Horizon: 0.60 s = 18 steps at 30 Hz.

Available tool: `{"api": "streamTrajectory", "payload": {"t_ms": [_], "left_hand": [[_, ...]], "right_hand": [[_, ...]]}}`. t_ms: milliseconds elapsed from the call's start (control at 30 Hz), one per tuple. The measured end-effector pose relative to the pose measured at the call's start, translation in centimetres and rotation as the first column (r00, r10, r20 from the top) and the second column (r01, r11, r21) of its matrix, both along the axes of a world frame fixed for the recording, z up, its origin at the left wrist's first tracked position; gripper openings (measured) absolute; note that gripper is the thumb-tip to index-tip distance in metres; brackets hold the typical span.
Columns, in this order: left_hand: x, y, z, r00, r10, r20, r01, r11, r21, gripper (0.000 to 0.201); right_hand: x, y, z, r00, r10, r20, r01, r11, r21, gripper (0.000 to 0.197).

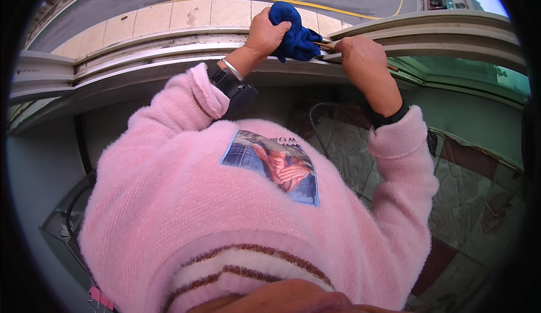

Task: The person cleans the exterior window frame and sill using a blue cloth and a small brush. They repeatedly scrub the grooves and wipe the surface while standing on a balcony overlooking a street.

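A bunched dark-blue cloth (296, 41) hangs over the metal window track (169, 47) at the top middle. My left hand (266, 33) is closed on its left side, the thumb pressed into the folds. In my right hand (360, 53) is a thin brown stick (326, 45), gripped in a fist. One end of the stick reaches into the cloth, and the other shows past the wrist on the right. Where the stick's tip lies is hidden by the cloth.
Sliding window frames (439, 41) with a greenish glass pane (468, 71) stand at the right. Outside are a tiled ledge (189, 14) and a road with a yellow line. A tiled floor (462, 200) lies below right. A thin black cable (316, 122) curves near my body.
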<state>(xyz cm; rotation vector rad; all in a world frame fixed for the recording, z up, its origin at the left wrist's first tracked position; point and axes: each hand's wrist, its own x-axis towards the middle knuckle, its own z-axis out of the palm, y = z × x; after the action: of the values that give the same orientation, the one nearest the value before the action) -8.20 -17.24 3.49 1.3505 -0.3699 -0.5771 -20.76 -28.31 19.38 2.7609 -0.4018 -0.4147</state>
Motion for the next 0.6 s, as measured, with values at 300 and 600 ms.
{"api": "streamTrajectory", "payload": {"t_ms": [300, 600], "left_hand": [[-0.7, 0.5, 0.5, 0.685, -0.25, 0.684, -0.033, 0.928, 0.372, 0.033], [-1.6, -1.3, 0.0, 0.728, -0.222, 0.649, 0.042, 0.959, 0.281, 0.032]], "right_hand": [[2.1, 0.5, 0.8, 0.983, 0.03, -0.183, -0.05, 0.993, -0.103, 0.014], [2.0, 0.9, 0.0, 0.982, 0.158, -0.101, -0.162, 0.986, -0.029, 0.014]]}}
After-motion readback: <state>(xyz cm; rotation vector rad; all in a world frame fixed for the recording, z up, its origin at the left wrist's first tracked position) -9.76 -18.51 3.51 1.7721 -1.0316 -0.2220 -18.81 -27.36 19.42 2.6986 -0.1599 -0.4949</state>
